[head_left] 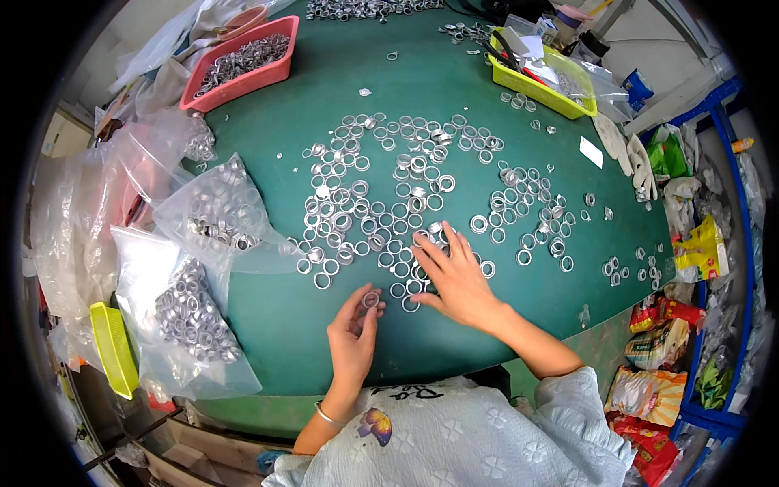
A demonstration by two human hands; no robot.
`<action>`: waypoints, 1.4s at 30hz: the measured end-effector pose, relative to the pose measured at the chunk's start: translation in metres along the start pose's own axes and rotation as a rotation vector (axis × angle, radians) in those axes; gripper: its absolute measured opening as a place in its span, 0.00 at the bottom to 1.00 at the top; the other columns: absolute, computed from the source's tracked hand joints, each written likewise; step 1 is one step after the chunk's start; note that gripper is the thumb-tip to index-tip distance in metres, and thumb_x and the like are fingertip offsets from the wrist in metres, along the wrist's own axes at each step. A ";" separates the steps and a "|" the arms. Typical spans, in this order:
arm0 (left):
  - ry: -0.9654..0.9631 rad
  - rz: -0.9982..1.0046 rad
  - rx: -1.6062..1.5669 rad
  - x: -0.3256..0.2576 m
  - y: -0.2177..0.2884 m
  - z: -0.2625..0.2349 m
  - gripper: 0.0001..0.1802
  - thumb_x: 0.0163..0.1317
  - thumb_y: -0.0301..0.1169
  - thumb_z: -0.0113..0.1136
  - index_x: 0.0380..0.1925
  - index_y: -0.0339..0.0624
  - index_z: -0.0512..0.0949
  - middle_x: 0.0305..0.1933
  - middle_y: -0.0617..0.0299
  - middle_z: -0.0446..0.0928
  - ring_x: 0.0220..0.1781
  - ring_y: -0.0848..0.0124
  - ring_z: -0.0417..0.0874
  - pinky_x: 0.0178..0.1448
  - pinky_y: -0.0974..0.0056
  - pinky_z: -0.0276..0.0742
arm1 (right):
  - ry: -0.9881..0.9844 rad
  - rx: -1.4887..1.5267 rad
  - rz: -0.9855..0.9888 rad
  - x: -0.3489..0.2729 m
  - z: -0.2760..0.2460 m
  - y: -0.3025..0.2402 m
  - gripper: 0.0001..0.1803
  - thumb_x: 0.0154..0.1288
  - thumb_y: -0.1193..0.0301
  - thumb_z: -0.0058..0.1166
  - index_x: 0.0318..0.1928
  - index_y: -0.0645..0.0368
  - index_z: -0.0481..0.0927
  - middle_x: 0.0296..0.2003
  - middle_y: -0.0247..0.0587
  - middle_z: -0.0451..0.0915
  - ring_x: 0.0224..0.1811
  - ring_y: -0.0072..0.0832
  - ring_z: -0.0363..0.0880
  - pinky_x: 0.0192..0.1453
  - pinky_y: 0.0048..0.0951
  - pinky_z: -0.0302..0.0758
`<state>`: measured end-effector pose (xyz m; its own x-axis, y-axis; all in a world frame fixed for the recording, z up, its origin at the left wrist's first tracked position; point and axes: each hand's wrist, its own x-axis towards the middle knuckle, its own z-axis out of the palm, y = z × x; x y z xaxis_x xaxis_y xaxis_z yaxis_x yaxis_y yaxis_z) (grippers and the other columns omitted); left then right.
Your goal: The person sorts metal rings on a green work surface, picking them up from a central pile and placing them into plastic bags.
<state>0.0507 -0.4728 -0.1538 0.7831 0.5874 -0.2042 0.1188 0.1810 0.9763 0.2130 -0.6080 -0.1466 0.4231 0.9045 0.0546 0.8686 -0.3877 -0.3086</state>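
Many small silvery metal rings (333,207) lie loose across the middle of the green table. My left hand (354,329) is near the table's front edge, its fingers pinched on one metal ring (371,299). Spread over the near part of the pile is my right hand (458,280), fingers apart and resting on or just above several rings. Its thumb reaches toward a ring (411,303) at the pile's near edge. A looser group of rings (519,199) lies to the right of the pile.
Clear plastic bags of rings (195,312) lie at the left. A pink basket (243,85) of metal parts stands far left, a yellow-green basket (542,91) far right. White gloves (641,166) lie on the right edge. Beyond it stands a blue rack (742,243) with colourful packets.
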 end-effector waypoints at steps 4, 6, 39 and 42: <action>-0.019 -0.056 -0.138 -0.004 0.005 -0.006 0.21 0.64 0.14 0.50 0.58 0.29 0.68 0.52 0.47 0.77 0.50 0.66 0.82 0.55 0.66 0.78 | 0.014 0.120 -0.046 -0.009 -0.003 -0.016 0.32 0.54 0.59 0.65 0.57 0.59 0.74 0.66 0.43 0.61 0.70 0.56 0.52 0.68 0.55 0.57; -0.002 -0.107 -0.244 -0.007 0.012 -0.007 0.22 0.64 0.14 0.51 0.59 0.29 0.66 0.52 0.46 0.77 0.51 0.64 0.82 0.54 0.65 0.79 | 0.146 0.215 0.012 -0.013 -0.003 -0.015 0.28 0.54 0.62 0.65 0.55 0.59 0.75 0.65 0.42 0.63 0.69 0.54 0.53 0.65 0.52 0.60; 1.105 0.423 0.416 -0.094 0.041 -0.139 0.06 0.57 0.19 0.63 0.34 0.35 0.78 0.37 0.63 0.77 0.38 0.76 0.79 0.38 0.72 0.78 | -0.072 1.046 0.060 -0.055 0.002 -0.073 0.12 0.60 0.78 0.55 0.46 0.64 0.79 0.42 0.41 0.80 0.44 0.31 0.78 0.47 0.27 0.72; 1.139 0.326 0.711 -0.094 0.043 -0.172 0.05 0.56 0.23 0.65 0.31 0.33 0.79 0.29 0.60 0.78 0.30 0.75 0.79 0.34 0.70 0.74 | -0.092 0.991 0.028 -0.055 -0.006 -0.070 0.12 0.60 0.77 0.56 0.46 0.64 0.78 0.42 0.41 0.79 0.43 0.31 0.78 0.46 0.28 0.72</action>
<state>-0.1229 -0.3841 -0.1055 -0.0498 0.9018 0.4293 0.5811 -0.3234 0.7468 0.1302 -0.6312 -0.1221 0.3821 0.9238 -0.0257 0.2326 -0.1231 -0.9648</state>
